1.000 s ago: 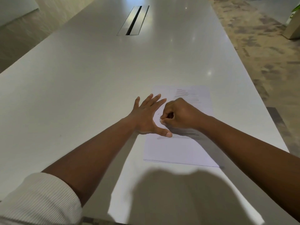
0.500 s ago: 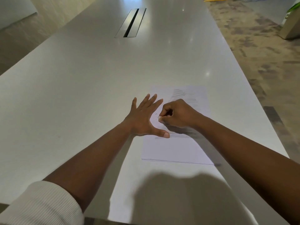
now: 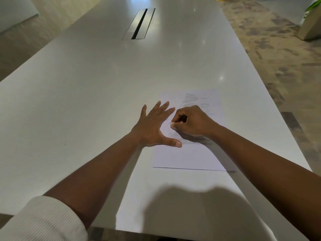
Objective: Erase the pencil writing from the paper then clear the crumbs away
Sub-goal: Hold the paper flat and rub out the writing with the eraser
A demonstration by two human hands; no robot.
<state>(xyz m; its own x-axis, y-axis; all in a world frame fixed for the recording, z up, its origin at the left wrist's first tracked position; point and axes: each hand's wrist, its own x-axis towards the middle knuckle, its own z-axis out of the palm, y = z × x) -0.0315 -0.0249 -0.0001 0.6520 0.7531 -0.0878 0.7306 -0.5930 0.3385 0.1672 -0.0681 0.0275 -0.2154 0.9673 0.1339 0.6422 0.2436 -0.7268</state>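
Paper [image 3: 189,157] stays pinned under the flat left hand [image 3: 152,127] while the right hand [image 3: 189,121] keeps pinching the eraser [image 3: 172,124].

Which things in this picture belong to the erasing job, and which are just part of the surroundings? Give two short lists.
Part of the job:
paper with pencil writing
eraser, pinched in the right hand
left hand, pressing flat on the sheet's edge

Just there:
table
cable slot in the tabletop
planter on the floor
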